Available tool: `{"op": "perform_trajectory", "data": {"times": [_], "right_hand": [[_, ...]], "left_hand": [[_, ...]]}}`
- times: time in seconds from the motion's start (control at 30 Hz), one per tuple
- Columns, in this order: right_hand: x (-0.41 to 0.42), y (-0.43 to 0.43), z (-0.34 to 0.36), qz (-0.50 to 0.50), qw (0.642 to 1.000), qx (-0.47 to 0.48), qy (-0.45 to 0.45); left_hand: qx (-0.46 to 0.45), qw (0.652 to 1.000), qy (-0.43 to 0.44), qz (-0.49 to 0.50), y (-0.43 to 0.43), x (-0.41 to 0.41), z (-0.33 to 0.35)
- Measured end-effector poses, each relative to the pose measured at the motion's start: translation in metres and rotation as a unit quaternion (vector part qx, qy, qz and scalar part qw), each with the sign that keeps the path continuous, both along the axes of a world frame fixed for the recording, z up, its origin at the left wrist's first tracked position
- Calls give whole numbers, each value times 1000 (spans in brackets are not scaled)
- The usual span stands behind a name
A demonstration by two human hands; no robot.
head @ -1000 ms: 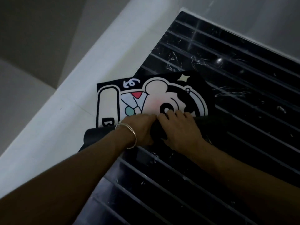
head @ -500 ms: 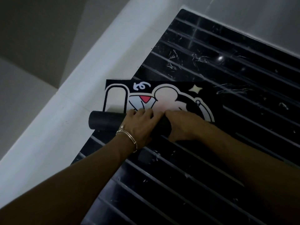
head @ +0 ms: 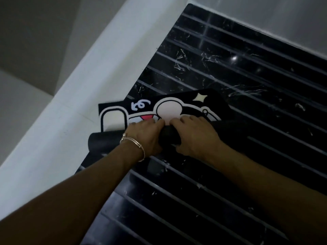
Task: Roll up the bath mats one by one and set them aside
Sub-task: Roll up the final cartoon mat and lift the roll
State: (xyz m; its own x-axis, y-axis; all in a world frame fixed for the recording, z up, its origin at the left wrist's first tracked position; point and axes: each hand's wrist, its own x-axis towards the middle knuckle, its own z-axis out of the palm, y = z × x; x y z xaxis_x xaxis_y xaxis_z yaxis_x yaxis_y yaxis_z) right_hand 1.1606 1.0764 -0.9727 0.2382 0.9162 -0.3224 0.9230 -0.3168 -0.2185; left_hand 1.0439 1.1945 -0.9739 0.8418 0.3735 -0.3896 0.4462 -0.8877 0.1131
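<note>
Mat [head: 169, 110] — black grooved floor [head: 230, 71]

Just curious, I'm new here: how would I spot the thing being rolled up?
Find the black grooved floor beside the white ledge. At their border lies the bath mat, half rolled under the left hand and right hand. Only it bears a white cartoon print with a pale star.

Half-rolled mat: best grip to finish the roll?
Grip the mat by its roll near mid-length, coming from the near side over its top. The roll is a cylinder lying crosswise, flat printed part beyond it; the left hand and right hand sit there, fingers over the top.
</note>
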Motion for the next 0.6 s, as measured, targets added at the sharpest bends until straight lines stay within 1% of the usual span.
{"op": "perform_trajectory", "data": {"times": [0.03,0.07,0.1,0.13,0.2,0.23,0.27,0.3,0.37,0.4,0.43,0.47,0.53,0.57,0.6], "right_hand": [[-4,-4,-2,10,998,24,-59],[-7,-5,-3,13,995,29,-90],[-7,-4,-3,11,996,13,-88],[-3,-1,-3,3,998,-7,-59],[7,6,0,-20,997,-65,27],[10,9,3,-26,995,-76,62],[9,10,5,-27,994,-67,77],[5,8,5,-22,996,-52,67],[-5,1,4,5,999,-40,10],[-8,-1,2,22,999,-46,-13],[-8,0,0,33,998,-55,-21],[-5,3,1,33,997,-64,-10],[7,18,3,27,994,-98,36],[11,24,5,26,990,-121,64],[14,27,7,25,987,-134,82]], "left_hand": [[-21,1000,-2,10,3,2,1],[-28,1000,-11,2,5,2,2],[-20,999,-21,-19,5,1,2],[0,998,-28,-47,4,0,2],[37,995,-17,-91,2,0,1],[42,994,-3,-96,2,0,0],[34,995,13,-88,4,0,-1],[14,997,31,-72,7,1,1],[-63,995,69,-29,14,2,3],[-93,993,76,-17,15,2,3],[-102,992,73,-21,15,0,3],[-89,994,56,-36,13,-3,3],[-30,997,-11,-72,10,-10,-5],[-11,997,-26,-74,10,-11,-7],[-6,998,-23,-66,11,-12,-9]]}}
